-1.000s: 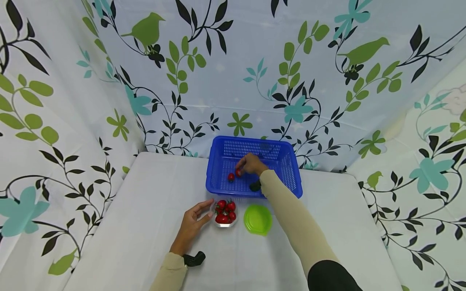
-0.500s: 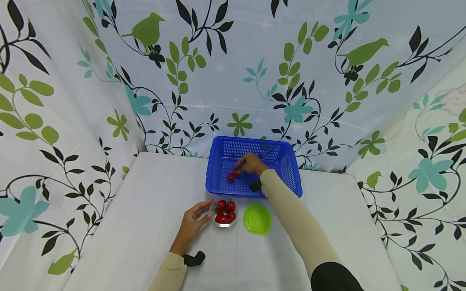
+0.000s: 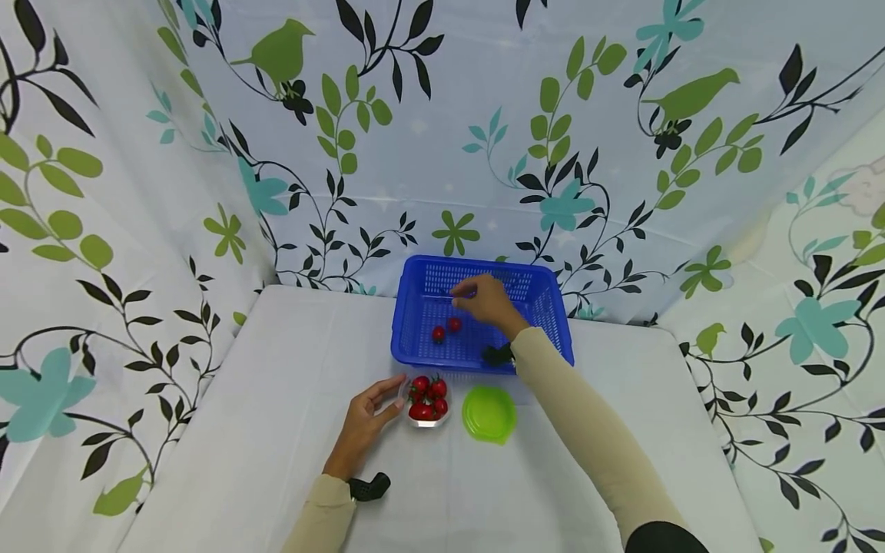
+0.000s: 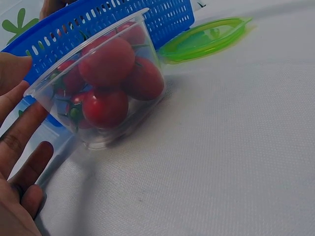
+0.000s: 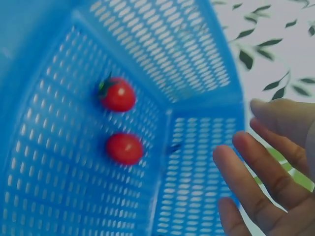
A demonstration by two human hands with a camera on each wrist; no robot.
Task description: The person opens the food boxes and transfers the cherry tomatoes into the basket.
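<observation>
In the head view my left hand (image 3: 373,411) rests beside a clear plastic container (image 4: 91,140) on the table, its fingers loosely spread at the near wall and rim. Several cherry tomatoes (image 4: 105,107) with some green stems fill the container. My right hand (image 3: 486,299) hovers over the blue perforated basket (image 3: 408,307), fingers extended and holding nothing visible. Two cherry tomatoes lie apart on the basket floor: one with a green cap (image 5: 118,94) and a plain red one (image 5: 124,148). The right wrist view shows the fingers away from both.
A bright green lid (image 3: 488,415) lies on the white table (image 3: 311,346), right of the container and in front of the basket. A small dark bit (image 5: 173,148) shows inside the basket. Patterned curtains (image 3: 442,138) enclose the table at the back and sides.
My right hand has let go of the tomato in the basket and lifted away, up and to the right. That tomato now lies beside the other. The left hand stays put.
</observation>
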